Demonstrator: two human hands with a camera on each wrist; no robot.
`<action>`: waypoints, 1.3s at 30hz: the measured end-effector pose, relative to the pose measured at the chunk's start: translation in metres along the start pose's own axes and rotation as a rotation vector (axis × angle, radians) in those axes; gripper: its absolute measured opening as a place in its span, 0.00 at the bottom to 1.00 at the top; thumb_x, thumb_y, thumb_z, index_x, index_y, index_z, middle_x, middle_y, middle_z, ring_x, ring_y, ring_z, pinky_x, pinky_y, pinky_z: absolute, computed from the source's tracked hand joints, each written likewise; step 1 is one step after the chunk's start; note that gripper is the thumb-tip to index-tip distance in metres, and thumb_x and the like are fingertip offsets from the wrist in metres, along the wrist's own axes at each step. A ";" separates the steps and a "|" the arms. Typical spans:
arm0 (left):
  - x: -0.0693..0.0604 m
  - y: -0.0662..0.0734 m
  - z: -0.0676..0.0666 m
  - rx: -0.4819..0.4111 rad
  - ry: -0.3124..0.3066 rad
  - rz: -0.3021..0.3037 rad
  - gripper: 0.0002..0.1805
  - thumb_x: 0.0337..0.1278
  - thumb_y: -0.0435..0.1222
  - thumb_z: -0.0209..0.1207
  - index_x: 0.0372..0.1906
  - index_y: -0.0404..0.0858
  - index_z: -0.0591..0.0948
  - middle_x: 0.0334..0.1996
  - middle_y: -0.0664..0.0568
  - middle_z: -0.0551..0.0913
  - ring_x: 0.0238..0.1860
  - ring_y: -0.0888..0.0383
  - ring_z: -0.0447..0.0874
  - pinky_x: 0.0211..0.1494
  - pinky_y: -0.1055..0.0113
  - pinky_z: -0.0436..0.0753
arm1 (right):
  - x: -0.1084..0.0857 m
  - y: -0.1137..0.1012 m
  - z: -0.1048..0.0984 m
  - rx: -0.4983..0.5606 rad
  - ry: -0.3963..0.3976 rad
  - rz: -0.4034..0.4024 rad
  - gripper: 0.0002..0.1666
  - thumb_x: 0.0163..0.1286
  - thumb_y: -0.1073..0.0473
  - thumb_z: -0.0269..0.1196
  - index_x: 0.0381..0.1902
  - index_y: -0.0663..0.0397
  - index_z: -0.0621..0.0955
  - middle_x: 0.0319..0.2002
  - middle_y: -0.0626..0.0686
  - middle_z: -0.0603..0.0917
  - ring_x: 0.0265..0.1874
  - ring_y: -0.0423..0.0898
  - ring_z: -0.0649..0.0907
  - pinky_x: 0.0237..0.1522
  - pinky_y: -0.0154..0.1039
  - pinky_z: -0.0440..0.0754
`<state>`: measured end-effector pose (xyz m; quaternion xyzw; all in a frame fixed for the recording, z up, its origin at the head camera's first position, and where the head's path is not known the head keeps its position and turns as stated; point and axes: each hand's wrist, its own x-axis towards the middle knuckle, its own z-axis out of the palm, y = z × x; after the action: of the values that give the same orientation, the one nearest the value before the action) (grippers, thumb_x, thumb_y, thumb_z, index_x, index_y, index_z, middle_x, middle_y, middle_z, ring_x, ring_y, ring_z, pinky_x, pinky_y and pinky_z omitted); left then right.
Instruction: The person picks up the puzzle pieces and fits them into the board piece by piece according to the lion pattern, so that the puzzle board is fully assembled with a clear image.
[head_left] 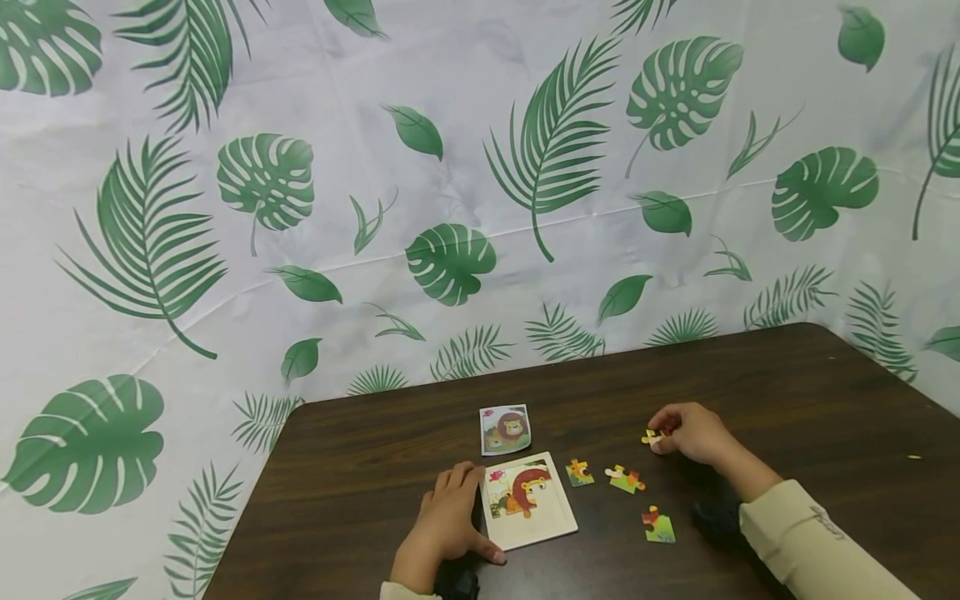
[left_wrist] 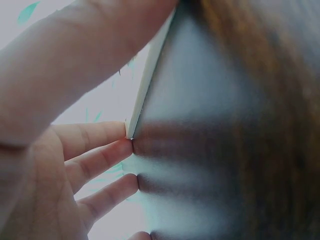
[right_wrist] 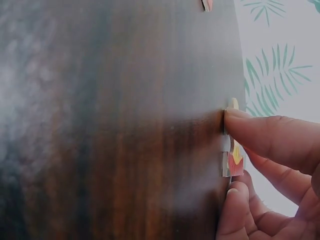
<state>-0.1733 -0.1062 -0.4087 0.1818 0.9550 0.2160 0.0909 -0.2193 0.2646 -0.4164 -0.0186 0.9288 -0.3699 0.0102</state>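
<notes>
A square puzzle board (head_left: 551, 517) lies on the table, its upper left part filled with lion pieces. The left hand (head_left: 448, 518) rests along the board's left edge, thumb at the lower corner; in the left wrist view its spread fingers (left_wrist: 100, 157) touch the tabletop beside the board's edge (left_wrist: 142, 90). Right of the board, the right hand (head_left: 692, 432) pinches a yellow puzzle piece (head_left: 649, 437) between thumb and fingers. The right wrist view shows this piece (right_wrist: 236, 162) on edge, held by the right hand (right_wrist: 275, 165). Part of it is hidden by the thumb.
Loose pieces lie between the board and right hand: an orange one (head_left: 579, 473), a yellow-orange one (head_left: 626, 479) and a red-green one (head_left: 659, 527). A lion picture card (head_left: 506, 431) lies behind the board. Beyond the dark table (head_left: 390, 433) hangs a leaf-patterned cloth (head_left: 360, 125).
</notes>
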 end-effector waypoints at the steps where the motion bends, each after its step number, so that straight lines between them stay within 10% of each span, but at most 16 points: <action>1: 0.000 0.000 0.000 0.001 0.001 0.000 0.60 0.14 0.54 0.77 0.64 0.35 0.65 0.61 0.42 0.63 0.61 0.39 0.57 0.54 0.35 0.60 | 0.000 0.000 0.000 -0.001 -0.001 -0.001 0.15 0.47 0.63 0.72 0.33 0.61 0.81 0.28 0.51 0.77 0.28 0.48 0.73 0.29 0.41 0.69; 39: 0.000 -0.001 0.000 -0.003 0.010 0.018 0.60 0.15 0.53 0.77 0.64 0.34 0.65 0.60 0.42 0.63 0.60 0.39 0.58 0.53 0.35 0.60 | 0.003 -0.028 0.011 0.069 0.049 -0.141 0.09 0.55 0.74 0.62 0.31 0.58 0.78 0.27 0.51 0.78 0.25 0.46 0.76 0.25 0.39 0.75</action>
<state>-0.1736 -0.1073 -0.4092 0.1893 0.9534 0.2191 0.0842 -0.2215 0.2365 -0.4054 -0.0745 0.9118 -0.4020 -0.0382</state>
